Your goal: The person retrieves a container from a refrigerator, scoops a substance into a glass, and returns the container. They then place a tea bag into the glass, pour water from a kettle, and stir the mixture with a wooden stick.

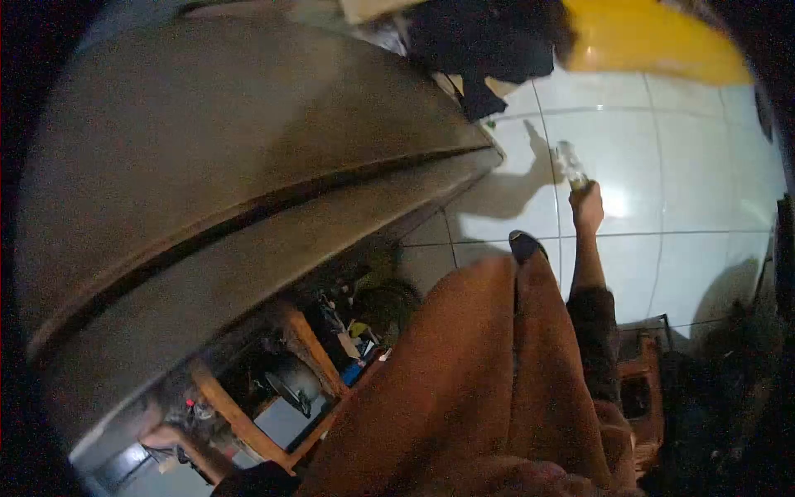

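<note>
My right hand [587, 207] is closed around the lower end of a clear, shiny object [570, 161], perhaps a bottle or glass, held over the white tiled floor [614, 149]. At the lower left, my left hand [162, 436] is by the lower edge of a large grey-brown panel [248, 124]. Its fingers are dim and blurred, so what they touch cannot be made out. Near that forearm is a wooden-framed shelf [233, 414] with mixed small items.
A yellow object [654, 37] and dark cloth [484, 41] lie at the top. A brown garment [447, 356] covers my legs, with a dark shoe [524, 245] beyond. A wooden stool or chair [650, 389] stands at the lower right. A metal lid [290, 392] rests in the shelf.
</note>
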The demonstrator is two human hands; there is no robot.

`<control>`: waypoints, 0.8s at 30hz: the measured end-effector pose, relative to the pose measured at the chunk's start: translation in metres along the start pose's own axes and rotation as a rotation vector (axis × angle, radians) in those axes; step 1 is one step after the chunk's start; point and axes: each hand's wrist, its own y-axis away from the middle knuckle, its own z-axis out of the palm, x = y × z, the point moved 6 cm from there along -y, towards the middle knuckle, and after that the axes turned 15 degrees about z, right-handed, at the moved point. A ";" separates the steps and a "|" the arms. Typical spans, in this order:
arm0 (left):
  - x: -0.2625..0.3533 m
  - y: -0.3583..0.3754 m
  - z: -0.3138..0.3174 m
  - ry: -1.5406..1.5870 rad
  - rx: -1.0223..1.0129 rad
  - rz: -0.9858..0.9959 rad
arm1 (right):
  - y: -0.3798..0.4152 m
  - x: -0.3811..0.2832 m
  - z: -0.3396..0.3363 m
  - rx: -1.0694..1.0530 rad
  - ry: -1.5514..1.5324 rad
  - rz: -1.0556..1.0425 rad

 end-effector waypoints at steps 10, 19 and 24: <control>0.172 -0.046 -0.040 0.204 -0.234 0.316 | 0.262 -0.390 -0.490 -0.105 -0.824 -0.832; 0.145 -0.088 -0.145 0.479 -0.050 -0.246 | 0.446 -0.580 -0.493 -0.016 -0.367 -1.171; 0.109 -0.045 -0.201 0.351 -0.037 -0.423 | 0.447 -0.602 -0.459 -0.193 -0.520 -1.152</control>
